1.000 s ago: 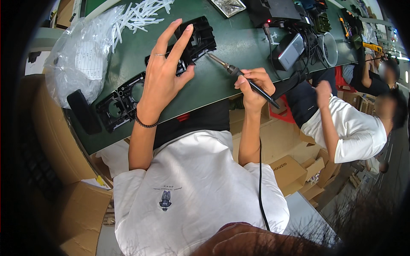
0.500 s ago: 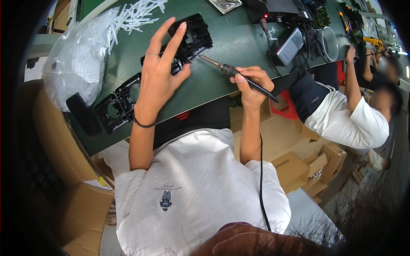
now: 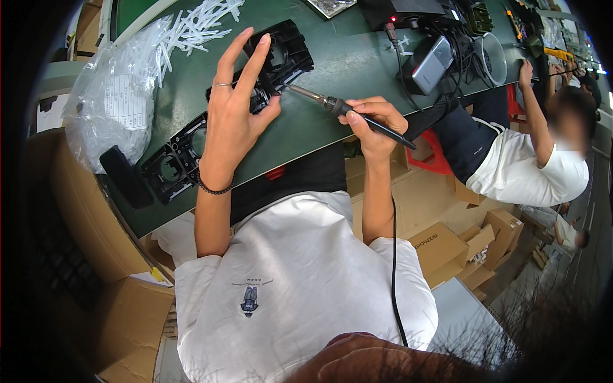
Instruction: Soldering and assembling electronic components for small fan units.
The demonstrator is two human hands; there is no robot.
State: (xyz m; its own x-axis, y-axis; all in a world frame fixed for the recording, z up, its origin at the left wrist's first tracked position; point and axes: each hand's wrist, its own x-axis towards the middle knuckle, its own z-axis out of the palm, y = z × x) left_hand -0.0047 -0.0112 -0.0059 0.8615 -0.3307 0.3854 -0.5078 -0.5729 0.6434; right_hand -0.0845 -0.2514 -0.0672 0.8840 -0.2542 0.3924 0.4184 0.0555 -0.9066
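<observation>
Right across the top runs the green workbench (image 3: 345, 64), its near edge slanting up to the right. Below it, filling the lower middle, we have the person's white shirt (image 3: 319, 268), and off to the right a co-worker (image 3: 530, 169) sits side-on by the same bench, in white too. Over on the left gapes a cardboard box (image 3: 83, 217), and beside it on the bench slumps a clear plastic bag (image 3: 89, 112) with a pale label showing.

Now the hands! The left hand (image 3: 233, 121) is spread tall over a black plastic housing (image 3: 294, 48), two fingertips at its upper side, thumb low, clasping a part of it between them. That housing lies near the middle of the bench's front stretch. From the other side comes the right hand (image 3: 378, 124), closed round the handle of a soldering iron (image 3: 338, 106), thumb and fingers pinching it; the metal tip points at the housing's lower edge, close by the left thumb, though contact is too fine to call.

Under the left wrist, a black frame (image 3: 171, 167) with round openings; alongside, a dark oblong piece (image 3: 126, 177). Smaller again: a grey-and-black device (image 3: 429, 67), a scatter of thin white strips (image 3: 204, 25), a beaded bracelet (image 3: 215, 189) and, tiniest, a ring (image 3: 223, 84).
</observation>
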